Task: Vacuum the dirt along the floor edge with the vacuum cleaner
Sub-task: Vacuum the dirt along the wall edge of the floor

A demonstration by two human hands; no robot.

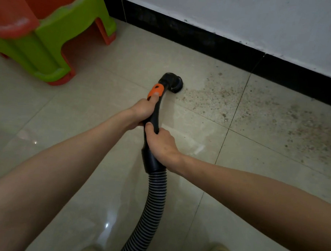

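Both hands curl their fingers round the black wand: left hand (142, 111) near the orange collar, right hand (162, 143) lower; nozzle (174, 83) sits at the dirt (260, 113) patch's left edge, so sweeping fast risks scattering grit

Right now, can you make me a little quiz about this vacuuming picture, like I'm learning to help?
1. True or false: both hands hold the vacuum's black handle tube.
2. Which side of the nozzle does most of the dirt lie on: A) toward the stacked plastic stools, B) the far side from the stools, along the black skirting, C) under the ribbed hose?
3. Fill in: the left hand's thumb rests on the ______ slider.

Key: 1 true, with the right hand lower on the tube; 2 B; 3 orange.
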